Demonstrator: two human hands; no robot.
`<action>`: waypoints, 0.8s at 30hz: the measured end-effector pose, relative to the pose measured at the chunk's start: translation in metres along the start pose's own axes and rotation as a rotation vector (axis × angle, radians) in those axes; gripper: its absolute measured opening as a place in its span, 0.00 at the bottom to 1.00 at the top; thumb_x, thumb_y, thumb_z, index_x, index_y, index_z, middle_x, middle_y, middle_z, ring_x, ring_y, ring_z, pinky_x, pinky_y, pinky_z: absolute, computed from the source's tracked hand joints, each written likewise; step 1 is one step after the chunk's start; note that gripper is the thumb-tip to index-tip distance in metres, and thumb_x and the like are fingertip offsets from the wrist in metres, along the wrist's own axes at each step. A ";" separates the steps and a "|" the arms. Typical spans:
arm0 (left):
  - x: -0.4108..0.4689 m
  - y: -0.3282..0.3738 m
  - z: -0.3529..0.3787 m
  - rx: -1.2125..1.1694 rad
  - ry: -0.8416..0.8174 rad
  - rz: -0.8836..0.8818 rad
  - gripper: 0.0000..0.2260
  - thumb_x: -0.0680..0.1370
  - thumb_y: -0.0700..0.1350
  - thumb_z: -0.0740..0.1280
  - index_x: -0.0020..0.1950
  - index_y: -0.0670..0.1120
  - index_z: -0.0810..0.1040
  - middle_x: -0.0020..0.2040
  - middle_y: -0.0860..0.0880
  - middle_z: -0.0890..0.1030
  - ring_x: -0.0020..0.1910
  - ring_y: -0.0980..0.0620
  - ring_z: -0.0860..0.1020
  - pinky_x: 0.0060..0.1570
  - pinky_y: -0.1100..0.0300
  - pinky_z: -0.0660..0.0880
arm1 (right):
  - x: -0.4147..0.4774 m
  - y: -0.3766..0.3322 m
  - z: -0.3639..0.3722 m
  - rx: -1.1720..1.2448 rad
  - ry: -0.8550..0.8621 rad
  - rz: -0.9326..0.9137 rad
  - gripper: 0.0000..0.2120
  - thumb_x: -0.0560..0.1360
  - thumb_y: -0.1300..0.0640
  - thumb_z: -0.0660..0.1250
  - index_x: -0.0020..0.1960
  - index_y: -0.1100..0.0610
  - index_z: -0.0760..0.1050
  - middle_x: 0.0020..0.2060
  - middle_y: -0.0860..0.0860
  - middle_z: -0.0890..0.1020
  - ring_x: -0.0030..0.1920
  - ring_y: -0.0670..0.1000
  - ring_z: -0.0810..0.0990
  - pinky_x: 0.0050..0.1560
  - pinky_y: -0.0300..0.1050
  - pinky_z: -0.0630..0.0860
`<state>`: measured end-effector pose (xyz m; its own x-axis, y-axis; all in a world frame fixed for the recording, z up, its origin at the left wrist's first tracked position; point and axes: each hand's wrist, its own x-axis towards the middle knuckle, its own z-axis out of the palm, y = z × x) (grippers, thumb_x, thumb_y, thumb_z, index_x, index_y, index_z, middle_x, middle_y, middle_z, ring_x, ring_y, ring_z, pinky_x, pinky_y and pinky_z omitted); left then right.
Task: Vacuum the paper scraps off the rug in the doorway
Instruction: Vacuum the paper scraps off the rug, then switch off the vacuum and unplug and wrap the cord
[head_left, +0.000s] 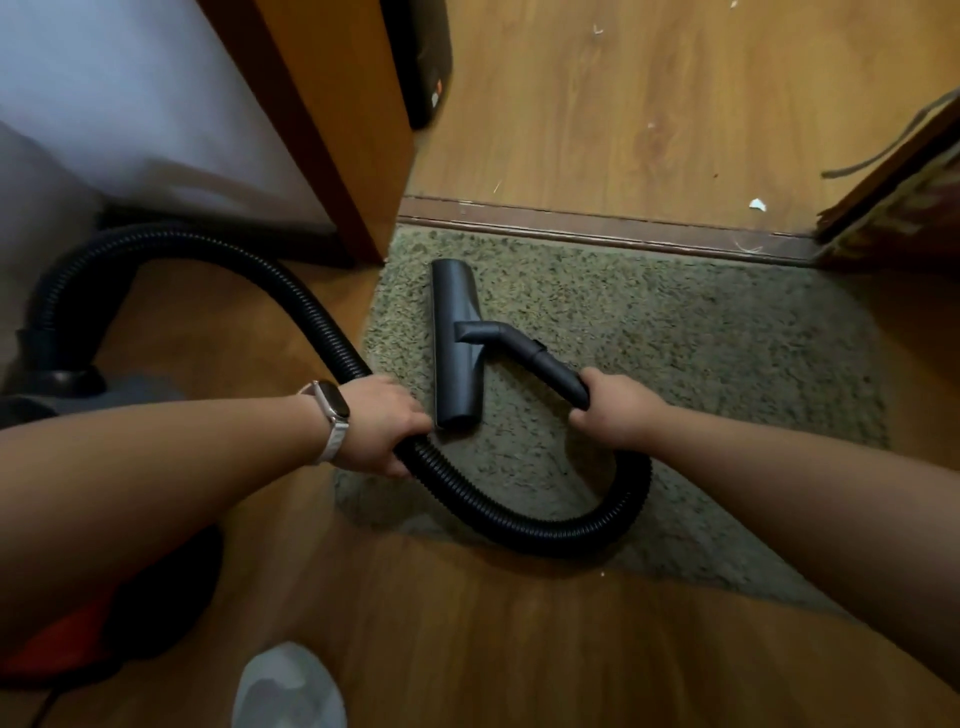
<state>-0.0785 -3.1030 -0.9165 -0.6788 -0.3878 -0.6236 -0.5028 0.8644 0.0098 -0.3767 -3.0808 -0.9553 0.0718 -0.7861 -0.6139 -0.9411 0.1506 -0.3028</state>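
A speckled green rug lies in the doorway before a brown threshold strip. On its left part rests the black vacuum floor nozzle, long side running away from me. My right hand grips the rigid tube end just behind the nozzle. My left hand, with a watch on the wrist, grips the ribbed black hose, which loops over the rug between my hands. White paper scraps lie on the wood floor past the threshold. One tiny scrap sits at the rug's near edge.
The vacuum body, black and red, stands at the lower left, with the hose arching up from it. A wooden door frame rises at the left. A door edge stands at the right. A white foot or slipper shows at the bottom.
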 end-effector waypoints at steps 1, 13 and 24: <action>0.002 0.004 0.003 0.003 -0.007 0.006 0.17 0.75 0.64 0.62 0.56 0.54 0.75 0.52 0.54 0.79 0.53 0.50 0.77 0.59 0.52 0.71 | -0.001 0.002 0.003 -0.019 -0.010 0.014 0.16 0.76 0.48 0.66 0.61 0.54 0.69 0.46 0.51 0.77 0.45 0.54 0.76 0.44 0.44 0.71; -0.074 -0.013 -0.010 -0.224 0.238 -0.095 0.34 0.74 0.68 0.63 0.75 0.54 0.63 0.67 0.52 0.74 0.64 0.52 0.73 0.63 0.55 0.71 | -0.028 -0.056 -0.029 -0.281 0.028 -0.237 0.26 0.76 0.43 0.65 0.71 0.51 0.66 0.62 0.54 0.73 0.60 0.57 0.76 0.56 0.53 0.77; -0.306 -0.040 0.048 -0.481 0.568 -0.667 0.29 0.73 0.69 0.59 0.64 0.51 0.75 0.59 0.51 0.79 0.58 0.50 0.77 0.57 0.53 0.75 | -0.081 -0.304 -0.032 -0.320 0.135 -0.812 0.27 0.76 0.40 0.65 0.72 0.49 0.67 0.64 0.50 0.72 0.63 0.53 0.75 0.60 0.50 0.76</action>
<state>0.1750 -3.0031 -0.7631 -0.2711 -0.9505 -0.1517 -0.9520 0.2416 0.1879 -0.1075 -3.0821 -0.7901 0.7380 -0.6443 -0.2004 -0.6651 -0.6444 -0.3774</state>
